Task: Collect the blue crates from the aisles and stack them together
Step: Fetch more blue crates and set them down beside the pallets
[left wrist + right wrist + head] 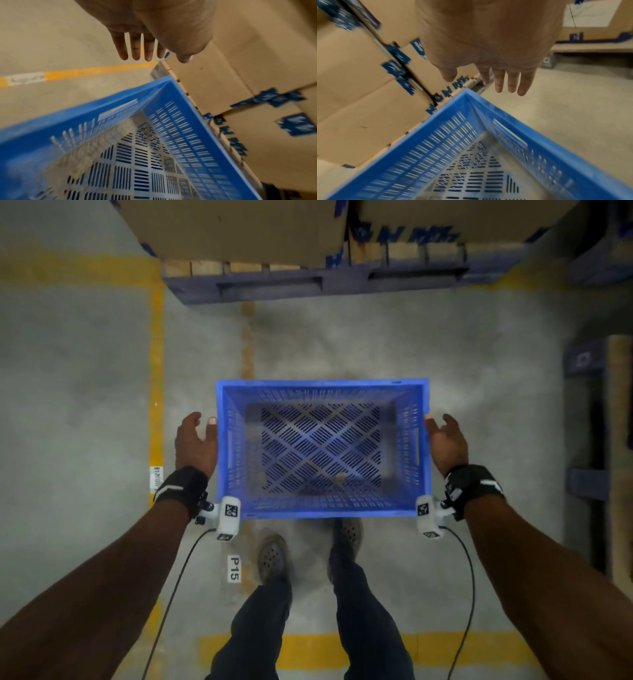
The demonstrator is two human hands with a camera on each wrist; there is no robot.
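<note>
Floor label reads "P15"; left hand, right hand spread, flanking blue crate, empty.

Beyond the blue crate, the cardboard boxes run past the head view's top edge. Their blue print is too blurred to read.
</note>
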